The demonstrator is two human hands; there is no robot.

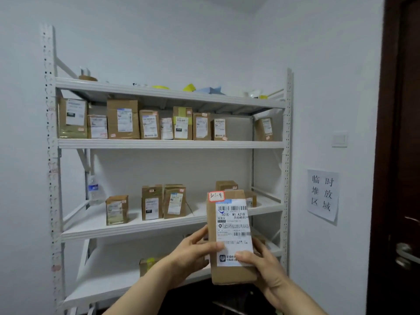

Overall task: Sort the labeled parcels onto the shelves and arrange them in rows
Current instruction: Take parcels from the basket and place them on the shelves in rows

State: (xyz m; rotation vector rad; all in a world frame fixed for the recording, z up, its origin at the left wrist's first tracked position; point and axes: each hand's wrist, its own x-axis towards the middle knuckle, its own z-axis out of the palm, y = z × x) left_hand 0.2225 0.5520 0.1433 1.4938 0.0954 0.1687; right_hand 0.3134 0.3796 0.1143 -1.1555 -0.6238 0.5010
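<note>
Parcel [230, 237] up in front of the shelving [170, 144], upright, our left hand [193, 253] and right hand [261, 262] wrapped round its lower half, thumbs on the label. It looks light and stiff, plain cardboard, so holding the side edges suits it. Brown box, white shipping label, red-edged sticker reading 3-1-9 at the top corner.

Brown parcels [122, 120] on a white rack [170, 144].
The parcel [212, 223] I hold is plain brown cardboard; its shipping label [234, 230] is white with black barcodes and text, its corner sticker [216, 196] white, edged red. One shelved box [182, 123] carries yellow-green tape. The wall [329, 87] is pale bluish white, the door [404, 133] dark brown, the paper sign [322, 194] white with black characters.
</note>
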